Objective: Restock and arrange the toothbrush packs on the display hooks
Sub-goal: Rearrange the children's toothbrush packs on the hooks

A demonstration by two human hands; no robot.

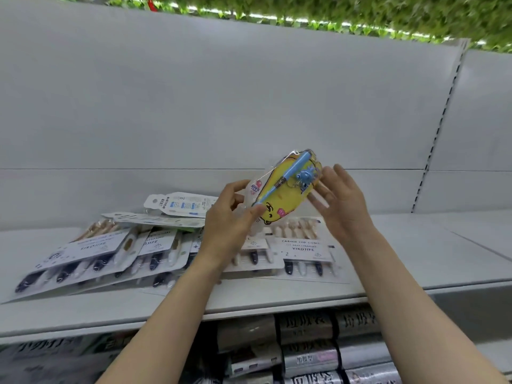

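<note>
**Toothbrush pack lifted for a look before hanging**

Child's toothbrush pack [286, 187], yellow cartoon card with a blue brush under clear blister, held up above the white shelf [415, 245], tilted with its far end up to the right. Pinched at its lower near end by the left hand [231, 217], thumb on the front face, fingers behind; probably so gripped to leave the upper end free. Right hand [339, 202] with fingers straight and relaxed, just beside the pack's right edge, seemingly steadying or turning it; contact too blurred to confirm. Hang hole not discernible.

Below and to the left, multi-brush packs [91, 256] lying flat and overlapping on the shelf, more under the hands [302, 250], apparently stock waiting its turn. Small white pack [180, 205] resting farther back against the back panel [221, 92]. No display hooks visible on the panel, so likely still sorting or orienting. Dark rolled goods [304, 342] on the shelf beneath.
</note>
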